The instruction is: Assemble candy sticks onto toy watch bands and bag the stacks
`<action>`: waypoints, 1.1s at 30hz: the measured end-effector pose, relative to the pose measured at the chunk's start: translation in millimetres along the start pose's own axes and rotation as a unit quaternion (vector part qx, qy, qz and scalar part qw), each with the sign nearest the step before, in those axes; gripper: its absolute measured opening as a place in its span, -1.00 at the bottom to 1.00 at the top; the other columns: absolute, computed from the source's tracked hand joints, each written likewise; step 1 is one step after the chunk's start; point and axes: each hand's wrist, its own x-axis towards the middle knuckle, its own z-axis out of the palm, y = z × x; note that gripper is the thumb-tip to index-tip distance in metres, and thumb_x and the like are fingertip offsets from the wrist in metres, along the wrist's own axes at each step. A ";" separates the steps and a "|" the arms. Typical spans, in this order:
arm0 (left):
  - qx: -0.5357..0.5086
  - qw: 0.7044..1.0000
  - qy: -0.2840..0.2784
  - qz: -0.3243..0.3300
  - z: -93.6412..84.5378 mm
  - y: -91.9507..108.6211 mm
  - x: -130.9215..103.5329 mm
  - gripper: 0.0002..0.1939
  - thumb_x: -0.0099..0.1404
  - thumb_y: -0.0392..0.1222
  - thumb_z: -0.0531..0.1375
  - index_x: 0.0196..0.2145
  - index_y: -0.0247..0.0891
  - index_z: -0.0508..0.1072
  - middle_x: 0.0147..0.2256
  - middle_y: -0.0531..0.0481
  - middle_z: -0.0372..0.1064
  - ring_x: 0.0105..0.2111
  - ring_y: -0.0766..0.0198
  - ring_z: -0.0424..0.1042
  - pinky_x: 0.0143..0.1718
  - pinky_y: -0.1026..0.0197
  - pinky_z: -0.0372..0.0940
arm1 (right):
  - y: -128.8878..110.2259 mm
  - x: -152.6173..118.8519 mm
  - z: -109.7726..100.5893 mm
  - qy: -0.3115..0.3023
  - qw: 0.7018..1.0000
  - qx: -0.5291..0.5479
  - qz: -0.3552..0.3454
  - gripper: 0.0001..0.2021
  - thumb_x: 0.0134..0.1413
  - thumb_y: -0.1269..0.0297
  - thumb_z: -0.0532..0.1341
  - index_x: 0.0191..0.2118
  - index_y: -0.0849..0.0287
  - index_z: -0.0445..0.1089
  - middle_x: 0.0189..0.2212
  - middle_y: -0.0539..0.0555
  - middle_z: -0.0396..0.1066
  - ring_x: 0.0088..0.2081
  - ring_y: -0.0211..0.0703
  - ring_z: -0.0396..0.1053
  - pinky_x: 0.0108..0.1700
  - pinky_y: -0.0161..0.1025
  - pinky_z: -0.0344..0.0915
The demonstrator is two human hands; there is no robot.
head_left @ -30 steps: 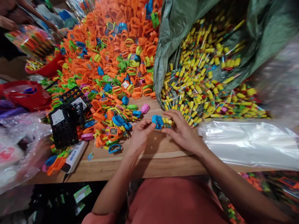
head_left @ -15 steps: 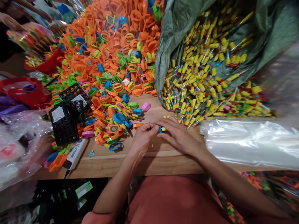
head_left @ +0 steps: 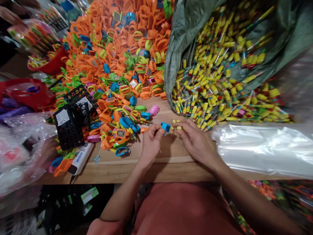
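Note:
My left hand pinches a blue plastic toy watch between thumb and fingertips, just above the wooden table. To its right, my right hand has its thumb and index finger closed around a small yellow-capped tube, partly hidden by the fingers. The index fingertip comes very near the watch; whether they touch I cannot tell. More yellow tube ends show right by these fingertips. Left of my hands lie loose toy watches, among them an orange one and a pink one.
A big heap of mostly orange toy watches covers the back left. At the right, a grey-green sack spills yellow-capped tubes. Clear plastic film lies front right. Black trays and a white power strip sit left.
My hands have drawn slightly apart. The blue watch, mostly covered before, now shows plainly in my left fingertips. My right hand has shifted right, its fingers no longer over the watch.

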 end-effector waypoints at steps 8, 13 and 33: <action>0.184 0.948 0.016 0.258 4.2 -10.7 -6.7 -0.93 0.41 -0.27 0.25 -0.23 -0.20 0.57 -0.29 -0.01 0.52 -0.24 0.21 0.43 -0.14 0.17 0.28 | -3.0 -2.8 7.3 -0.020 0.992 0.102 0.078 -0.72 0.38 0.20 0.11 0.00 0.07 0.53 -0.08 0.12 0.50 0.10 0.01 0.39 0.23 -0.02 0.26; 0.286 0.889 0.014 0.357 0.7 -8.9 -8.3 -0.81 0.43 -0.38 0.19 -0.10 -0.19 0.57 -0.21 -0.04 0.53 -0.21 0.22 0.42 -0.15 0.18 0.29 | -7.0 -0.8 7.6 -0.029 0.973 0.198 0.117 -0.71 0.30 0.17 0.16 0.01 0.06 0.55 -0.13 0.06 0.53 -0.04 -0.06 0.44 0.12 -0.12 0.34; 0.423 0.836 -0.030 0.349 -7.5 -14.2 -25.1 -0.62 0.29 -0.60 0.05 -0.16 -0.24 0.54 -0.25 -0.07 0.47 -0.24 0.13 0.28 -0.22 0.15 0.23 | 5.9 -12.0 22.0 -0.056 0.978 0.167 0.113 -0.74 0.33 0.26 0.08 -0.19 0.15 0.53 -0.36 0.05 0.49 -0.28 -0.09 0.43 -0.16 -0.18 0.36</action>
